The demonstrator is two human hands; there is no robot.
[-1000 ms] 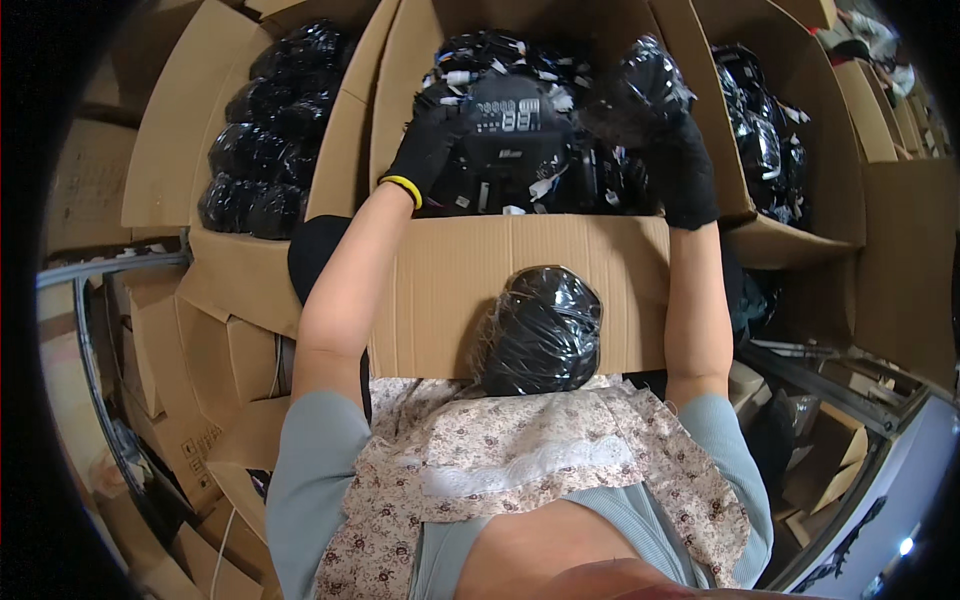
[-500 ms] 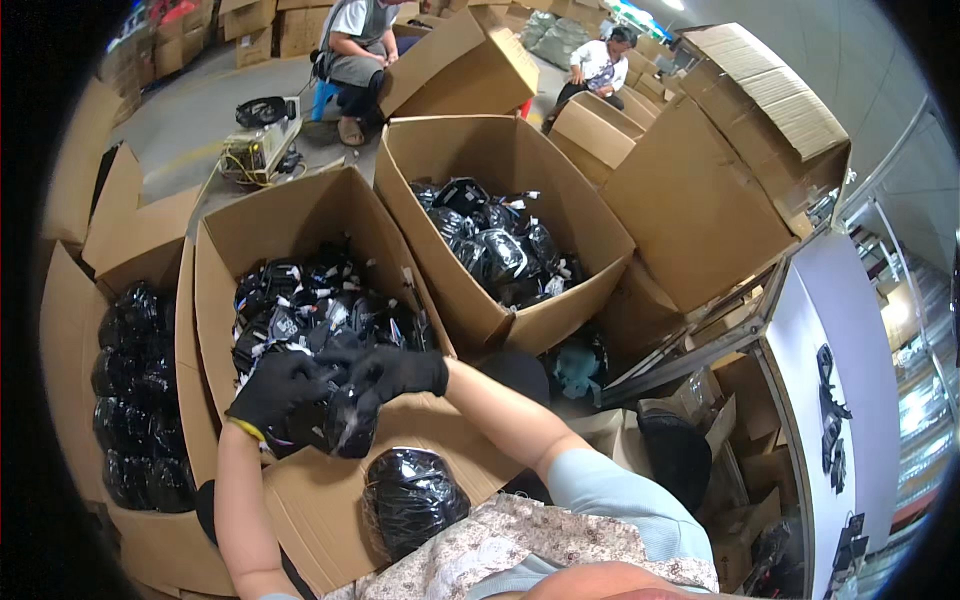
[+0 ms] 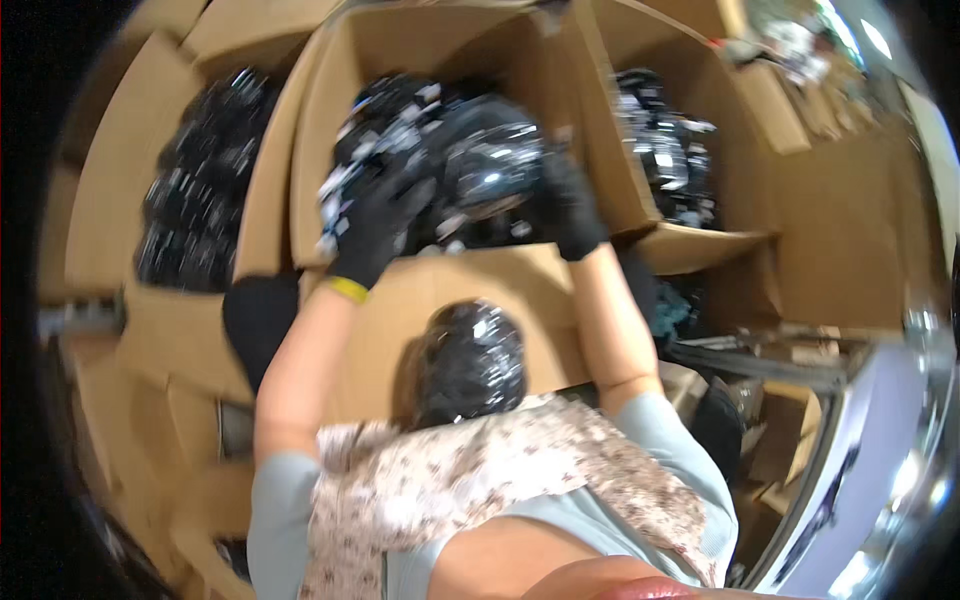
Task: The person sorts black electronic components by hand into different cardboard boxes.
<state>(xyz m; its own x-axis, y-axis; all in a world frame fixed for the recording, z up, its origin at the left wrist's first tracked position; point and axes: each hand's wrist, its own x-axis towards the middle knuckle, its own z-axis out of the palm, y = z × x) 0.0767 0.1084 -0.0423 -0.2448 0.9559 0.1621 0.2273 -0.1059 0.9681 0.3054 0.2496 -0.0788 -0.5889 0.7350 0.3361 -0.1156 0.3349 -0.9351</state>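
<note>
Brown corrugated cardboard filled nearly the whole view, blurred by motion. At the far left stood an open carton packed with glossy black plastic-wrapped bundles. Just right of it, a dark gap showed between that carton and the middle carton, whose near wall faced the person.

The left hand, in a black glove with a yellow cuff band, reached over the near wall into the middle carton. Its fingers were curled down against the left side of a shiny black wrapped parcel that sat above the other black bundles in the carton. How tightly they closed on it could not be told through the blur.

Below, against the outside of the near wall, a rounded black plastic-wrapped bundle rested just above a floral-patterned apron worn over a pale grey-blue shirt.

The right hand, also in a black glove, pressed the right side of the same parcel, fingers bent around its edge, so the parcel sat between both gloves.

Further right, a third open carton held more black wrapped items, and flattened cardboard leaned beyond it. At the near right lay a pale, shiny surface.
</note>
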